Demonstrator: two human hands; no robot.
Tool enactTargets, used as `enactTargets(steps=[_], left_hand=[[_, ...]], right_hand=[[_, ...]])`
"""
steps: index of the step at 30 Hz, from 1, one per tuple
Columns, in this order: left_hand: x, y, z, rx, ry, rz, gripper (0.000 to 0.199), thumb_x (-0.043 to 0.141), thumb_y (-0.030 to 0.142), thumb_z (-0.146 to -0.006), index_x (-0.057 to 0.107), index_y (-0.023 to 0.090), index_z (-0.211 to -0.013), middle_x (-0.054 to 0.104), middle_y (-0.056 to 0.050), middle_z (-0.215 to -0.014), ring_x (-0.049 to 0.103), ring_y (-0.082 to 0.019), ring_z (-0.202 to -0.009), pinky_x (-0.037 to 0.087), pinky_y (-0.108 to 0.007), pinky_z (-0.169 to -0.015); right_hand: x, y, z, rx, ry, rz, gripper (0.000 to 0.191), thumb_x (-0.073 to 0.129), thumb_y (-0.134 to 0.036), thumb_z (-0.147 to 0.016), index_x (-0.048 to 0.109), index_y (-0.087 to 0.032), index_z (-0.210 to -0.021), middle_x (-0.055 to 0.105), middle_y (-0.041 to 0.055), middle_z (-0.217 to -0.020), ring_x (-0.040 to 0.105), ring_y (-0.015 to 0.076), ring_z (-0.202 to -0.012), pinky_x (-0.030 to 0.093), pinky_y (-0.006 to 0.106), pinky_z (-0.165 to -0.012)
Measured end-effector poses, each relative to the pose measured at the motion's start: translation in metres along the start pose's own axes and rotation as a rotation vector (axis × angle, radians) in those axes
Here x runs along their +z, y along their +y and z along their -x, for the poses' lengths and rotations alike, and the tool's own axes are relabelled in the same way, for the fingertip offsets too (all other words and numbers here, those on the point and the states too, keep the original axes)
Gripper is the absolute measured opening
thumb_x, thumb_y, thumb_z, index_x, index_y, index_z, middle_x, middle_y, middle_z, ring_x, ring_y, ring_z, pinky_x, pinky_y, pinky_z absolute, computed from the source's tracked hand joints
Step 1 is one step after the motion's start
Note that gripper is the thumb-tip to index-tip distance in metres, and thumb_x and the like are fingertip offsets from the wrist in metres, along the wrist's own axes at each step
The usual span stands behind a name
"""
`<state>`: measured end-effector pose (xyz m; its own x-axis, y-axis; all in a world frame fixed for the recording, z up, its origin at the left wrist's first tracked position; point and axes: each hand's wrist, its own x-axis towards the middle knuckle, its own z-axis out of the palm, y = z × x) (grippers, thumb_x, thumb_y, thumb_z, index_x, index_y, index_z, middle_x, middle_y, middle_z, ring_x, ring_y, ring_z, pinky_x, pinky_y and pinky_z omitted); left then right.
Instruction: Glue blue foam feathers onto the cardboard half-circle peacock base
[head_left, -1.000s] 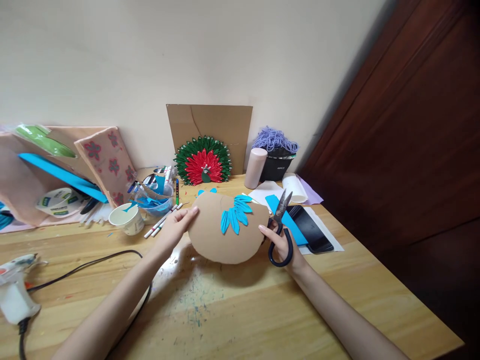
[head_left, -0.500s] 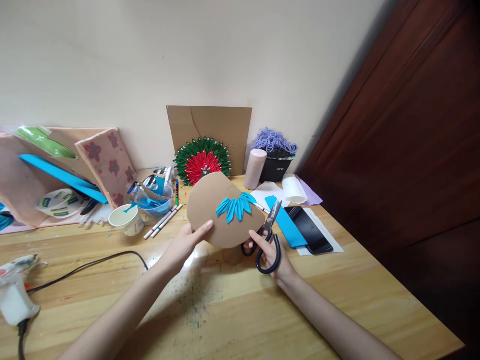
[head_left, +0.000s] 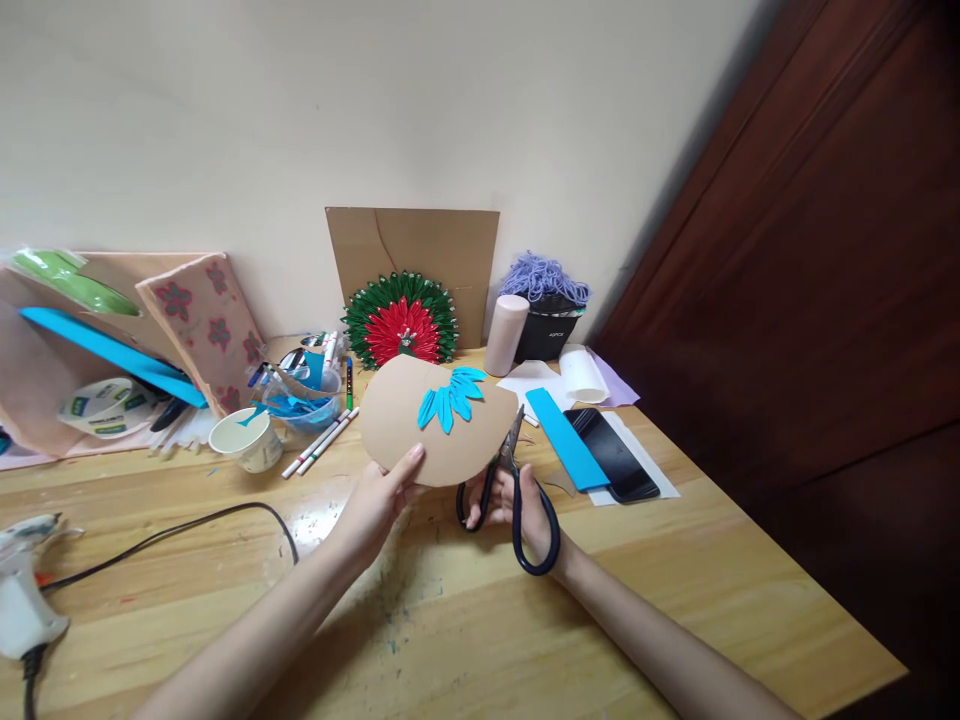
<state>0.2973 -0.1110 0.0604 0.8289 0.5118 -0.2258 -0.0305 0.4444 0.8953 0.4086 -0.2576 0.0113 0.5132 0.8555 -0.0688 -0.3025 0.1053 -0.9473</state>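
Observation:
My left hand (head_left: 388,505) pinches the lower left edge of a rounded piece of brown cardboard (head_left: 394,410), thumb on top. Several blue petals (head_left: 450,402) are fixed on the cardboard in a fan. A pair of black-handled scissors (head_left: 510,450) is in my right hand (head_left: 529,510), with fingers through the handle loops. The blades point up at the cardboard's right edge, and whether they touch it I cannot tell. Farther back, a round green and red petal piece (head_left: 405,318) leans against an upright cardboard sheet (head_left: 472,270).
To the left are a paper cup (head_left: 247,442), a tub of blue scraps (head_left: 304,405), white markers (head_left: 322,445) and a corded glue gun (head_left: 26,590). On the right lie a blue strip (head_left: 566,440) and a phone (head_left: 615,455). A pink cylinder (head_left: 507,335) stands behind.
The cardboard has turned and tilted in my left hand. My right hand has let go of its edge, and the scissors, spread wider, have moved left to its right side.

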Motion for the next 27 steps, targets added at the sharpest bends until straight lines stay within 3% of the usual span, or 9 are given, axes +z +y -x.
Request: enactTargets(steps=[4,8,14,19,23,27], left_hand=[[-0.002,-0.004,-0.001,0.014,-0.026,-0.045,0.048,0.062,0.035,-0.077,0.052,0.017,-0.121,0.061,-0.010,-0.119,0.058,-0.024,-0.106,0.051,-0.033,-0.084],[-0.016,0.013,-0.008,0.131,-0.013,-0.218,0.050,0.063,0.038,-0.075,0.053,0.013,-0.118,0.061,-0.013,-0.116,0.058,-0.028,-0.105,0.050,-0.037,-0.085],[-0.041,0.051,-0.018,0.338,0.068,-0.433,0.056,0.065,0.042,-0.072,0.052,0.014,-0.118,0.060,-0.012,-0.117,0.055,-0.028,-0.108,0.047,-0.037,-0.086],[-0.053,0.061,-0.022,0.389,0.117,-0.505,0.054,0.059,0.048,-0.074,0.051,0.016,-0.117,0.058,-0.011,-0.121,0.053,-0.028,-0.110,0.045,-0.036,-0.088],[-0.063,0.063,-0.028,0.431,0.177,-0.576,0.049,0.054,0.048,-0.077,0.052,0.016,-0.115,0.059,-0.010,-0.119,0.053,-0.026,-0.108,0.044,-0.034,-0.086],[-0.079,0.068,-0.035,0.420,0.229,-0.647,0.046,0.055,0.051,-0.075,0.057,0.016,-0.105,0.067,-0.006,-0.098,0.060,-0.023,-0.089,0.047,-0.028,-0.072]], right_hand=[[-0.004,0.000,0.000,-0.057,0.031,0.085,0.073,0.024,-0.079,-0.071,0.056,-0.015,-0.084,0.059,0.0030,-0.060,0.060,0.0155,-0.056,0.047,0.026,-0.057],[-0.015,-0.007,-0.002,-0.036,0.022,0.089,0.075,0.020,-0.082,-0.068,0.054,-0.016,-0.084,0.056,0.0011,-0.056,0.059,0.0156,-0.054,0.046,0.027,-0.056],[-0.034,-0.018,0.001,0.065,-0.237,0.169,0.080,0.019,-0.085,-0.063,0.052,-0.015,-0.083,0.052,0.0000,-0.056,0.057,0.0155,-0.052,0.045,0.029,-0.056],[-0.029,-0.017,0.011,0.098,-0.378,0.225,0.080,0.019,-0.083,-0.065,0.053,-0.014,-0.087,0.051,-0.0002,-0.057,0.053,0.0139,-0.050,0.043,0.028,-0.052],[-0.021,-0.014,0.017,0.122,-0.362,0.255,0.077,0.019,-0.081,-0.068,0.052,-0.014,-0.086,0.049,-0.0011,-0.056,0.052,0.0124,-0.048,0.042,0.026,-0.051],[-0.018,-0.010,0.015,0.180,-0.297,0.220,0.080,0.016,-0.082,-0.066,0.051,-0.014,-0.088,0.047,-0.0024,-0.052,0.051,0.0120,-0.044,0.041,0.025,-0.047]])
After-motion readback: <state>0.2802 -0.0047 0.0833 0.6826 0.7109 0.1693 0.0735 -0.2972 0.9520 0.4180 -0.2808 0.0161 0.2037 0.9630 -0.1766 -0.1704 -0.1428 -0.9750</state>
